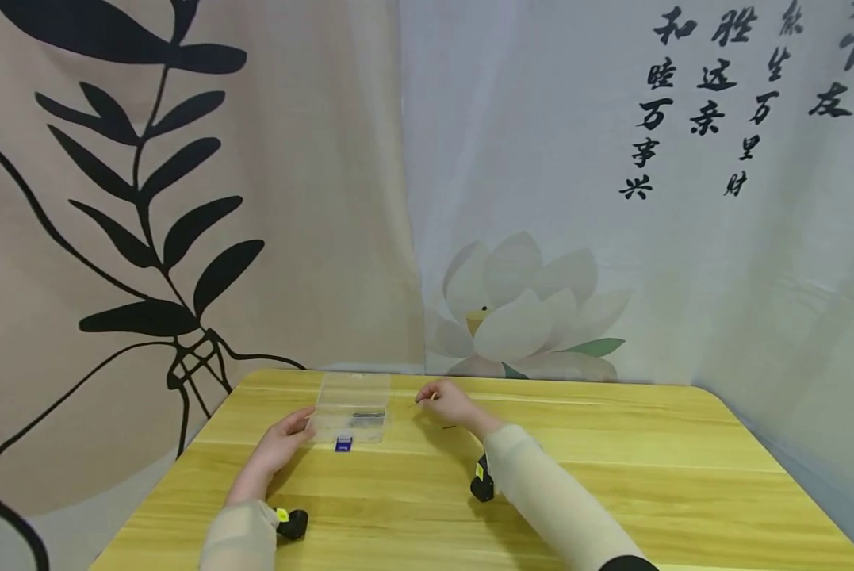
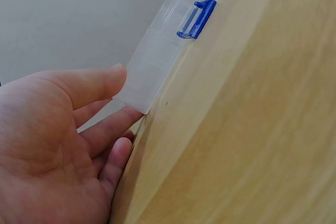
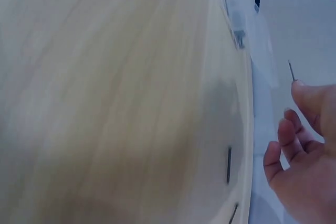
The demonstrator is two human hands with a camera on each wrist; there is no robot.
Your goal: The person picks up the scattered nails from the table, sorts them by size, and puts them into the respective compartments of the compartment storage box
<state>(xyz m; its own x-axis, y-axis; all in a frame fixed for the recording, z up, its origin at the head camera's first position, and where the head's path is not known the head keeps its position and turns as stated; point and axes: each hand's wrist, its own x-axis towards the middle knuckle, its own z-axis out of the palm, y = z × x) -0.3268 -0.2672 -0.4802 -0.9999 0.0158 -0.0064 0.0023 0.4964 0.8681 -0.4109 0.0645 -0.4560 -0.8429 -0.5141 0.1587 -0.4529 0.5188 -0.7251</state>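
Note:
A clear plastic storage box point(image 1: 346, 432) lies on the table with its lid point(image 1: 355, 390) swung back and a blue latch point(image 2: 198, 19) at the front. My left hand point(image 1: 289, 438) holds the box by its left side, thumb and fingers at the corner. Several thin dark metal pieces point(image 1: 368, 415) lie inside. To the right of the box, above the tabletop, my right hand point(image 1: 451, 402) pinches a slim metal nail point(image 3: 292, 71) between thumb and finger. Below that hand, two similar nails point(image 3: 229, 164) lie on the wood.
The wooden table point(image 1: 612, 452) reaches back to a hanging curtain point(image 1: 341, 198) printed with leaves, a flower and characters. Black wrist cameras point(image 1: 481, 480) are strapped near both sleeves. The box stands close to the table's far edge.

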